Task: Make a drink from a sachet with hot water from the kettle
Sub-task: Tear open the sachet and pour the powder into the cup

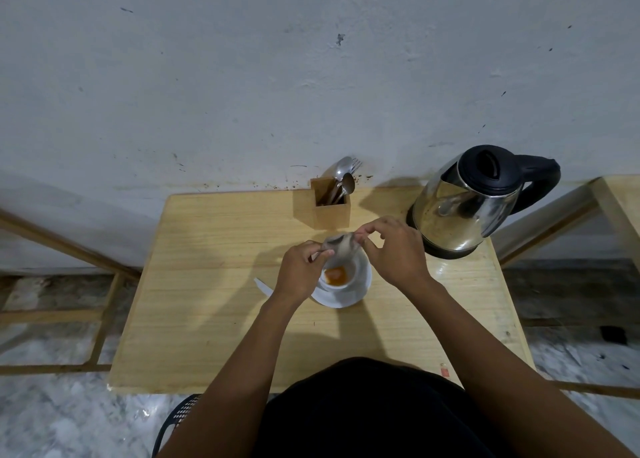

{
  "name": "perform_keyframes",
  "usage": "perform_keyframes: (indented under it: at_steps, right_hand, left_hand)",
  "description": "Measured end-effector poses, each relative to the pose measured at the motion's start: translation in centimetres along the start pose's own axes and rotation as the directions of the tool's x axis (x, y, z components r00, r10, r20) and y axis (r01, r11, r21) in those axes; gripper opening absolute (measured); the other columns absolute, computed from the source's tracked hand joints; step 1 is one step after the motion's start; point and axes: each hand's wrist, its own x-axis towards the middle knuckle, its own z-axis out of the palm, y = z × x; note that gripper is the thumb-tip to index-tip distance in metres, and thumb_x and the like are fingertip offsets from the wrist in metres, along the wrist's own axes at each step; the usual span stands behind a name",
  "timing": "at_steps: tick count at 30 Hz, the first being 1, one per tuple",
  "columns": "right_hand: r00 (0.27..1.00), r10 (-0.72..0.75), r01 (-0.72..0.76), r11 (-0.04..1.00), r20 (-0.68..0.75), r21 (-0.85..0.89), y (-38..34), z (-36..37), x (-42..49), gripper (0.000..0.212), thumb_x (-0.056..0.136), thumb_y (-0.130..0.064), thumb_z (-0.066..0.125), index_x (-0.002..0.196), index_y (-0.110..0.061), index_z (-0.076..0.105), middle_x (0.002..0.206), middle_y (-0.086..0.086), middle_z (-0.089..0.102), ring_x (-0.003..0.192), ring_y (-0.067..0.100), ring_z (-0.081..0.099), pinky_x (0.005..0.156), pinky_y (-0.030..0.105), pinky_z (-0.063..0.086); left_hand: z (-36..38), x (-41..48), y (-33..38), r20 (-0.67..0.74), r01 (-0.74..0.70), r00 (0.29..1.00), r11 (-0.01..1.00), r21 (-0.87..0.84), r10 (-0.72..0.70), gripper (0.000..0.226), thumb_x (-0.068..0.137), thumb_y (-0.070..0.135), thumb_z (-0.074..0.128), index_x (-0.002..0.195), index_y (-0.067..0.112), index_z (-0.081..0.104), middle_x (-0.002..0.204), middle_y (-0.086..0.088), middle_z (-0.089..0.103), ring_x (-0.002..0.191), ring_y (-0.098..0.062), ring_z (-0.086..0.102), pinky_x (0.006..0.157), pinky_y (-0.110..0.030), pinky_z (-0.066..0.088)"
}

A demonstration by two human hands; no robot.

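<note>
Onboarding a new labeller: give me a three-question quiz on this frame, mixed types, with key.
1. True or false: the kettle stands on the table to the right of the wooden holder with the cutlery.
2. What do the left hand and right hand hold together over the cup?
A. a spoon
B. the sachet
C. the kettle lid
3. Fill in: the cup sits on a white ____ and already holds some ____ powder.

Key: 1 true; 2 B; 3 saucer, orange.
</note>
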Motion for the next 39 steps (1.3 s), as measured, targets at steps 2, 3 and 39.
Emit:
perform_keyframes:
  at_steps: [2, 3, 39]
  right_hand:
    - [0.997, 0.01, -0.013, 0.999, 0.076, 0.04, 0.0, 0.0, -0.1, 0.004, 0.088, -0.038, 0.065, 0.089, -0.037, 0.069, 0.092, -0.017, 0.065, 0.076, 0.001, 0.051, 0.085, 0.032, 0.041]
    - [0.997, 0.004, -0.007, 0.999, 0.08, 0.037, 0.1, 0.1, -0.1, 0.005, 0.088, -0.036, 0.065, 0.089, -0.036, 0.07, 0.091, -0.016, 0.067, 0.075, 0.002, 0.052, 0.087, 0.035, 0.043]
    - [0.994, 0.023, -0.057, 0.941, 0.103, 0.335, -0.1, 0.3, -2.3, 0.003, 0.084, -0.029, 0.073, 0.083, -0.03, 0.075, 0.084, -0.015, 0.067, 0.064, 0.005, 0.054, 0.063, 0.028, 0.047]
  left_hand:
    - [0.2, -0.1, 0.1, -0.002, -0.004, 1.0, 1.0, 0.0, 0.004, 0.019, 0.089, 0.016, 0.063, 0.087, 0.0, 0.073, 0.077, -0.019, 0.065, 0.066, -0.014, 0.05, 0.058, -0.012, 0.034]
    - [0.2, -0.1, 0.2, -0.003, -0.007, 1.0, 1.0, -0.002, 0.007, 0.019, 0.088, 0.016, 0.063, 0.085, 0.0, 0.072, 0.076, -0.018, 0.064, 0.065, -0.014, 0.049, 0.058, -0.013, 0.034]
    - [-1.2, -1.7, 0.2, -0.035, 0.241, 0.965, 0.936, -0.258, -0.258, 0.027, 0.092, 0.034, 0.058, 0.116, 0.022, 0.064, 0.113, 0.003, 0.061, 0.097, -0.011, 0.06, 0.075, -0.018, 0.046]
